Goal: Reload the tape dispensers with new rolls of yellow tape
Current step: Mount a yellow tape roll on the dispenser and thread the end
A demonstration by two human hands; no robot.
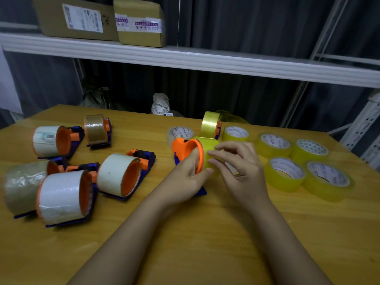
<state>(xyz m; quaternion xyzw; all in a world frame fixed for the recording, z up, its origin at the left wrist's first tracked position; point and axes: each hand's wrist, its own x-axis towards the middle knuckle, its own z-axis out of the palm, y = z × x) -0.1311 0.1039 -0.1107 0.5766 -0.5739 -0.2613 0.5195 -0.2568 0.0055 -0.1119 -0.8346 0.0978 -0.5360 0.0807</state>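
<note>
Left of table (pixel 205 233): five dispensers in a cluster, all carrying pale or brownish rolls, none yellow. Back row: white-roll one (pixel 55 141), brown-roll one (pixel 97 131). Front: clear-roll one (pixel 24 189) at far left, big white one (pixel 64 197) just beside it, another white one (pixel 125 175) right of that. My read: these are not yet reloaded.

Centre: left hand (pixel 189 175) grips the orange hub of the dispenser in work (pixel 188 153), fingers curled inside the spool opening. Its blue base rests on the table under the hand. A yellow roll (pixel 207 145) is already on that hub. Right hand (pixel 240 163) is at the roll's outer face, fingers bent and pinching at the tape, looks like picking for the loose end. Can't tell if the end is lifted yet.

Behind it: a pale used roll (pixel 180 133) lying flat, probably the one pulled off. Beside that, one dispenser (pixel 211 124) standing with a yellow roll fitted; looks done.

Right: five spare yellow rolls lying flat, one at back (pixel 235 133), four in a touching group (pixel 304 161).

Progress estimate: one done, one mid-load (roll seated, tape still to thread), five left. Five spares, so the count matches.

Shelf (pixel 185 58) above holds two cartons (pixel 102 19), not involved.
</note>
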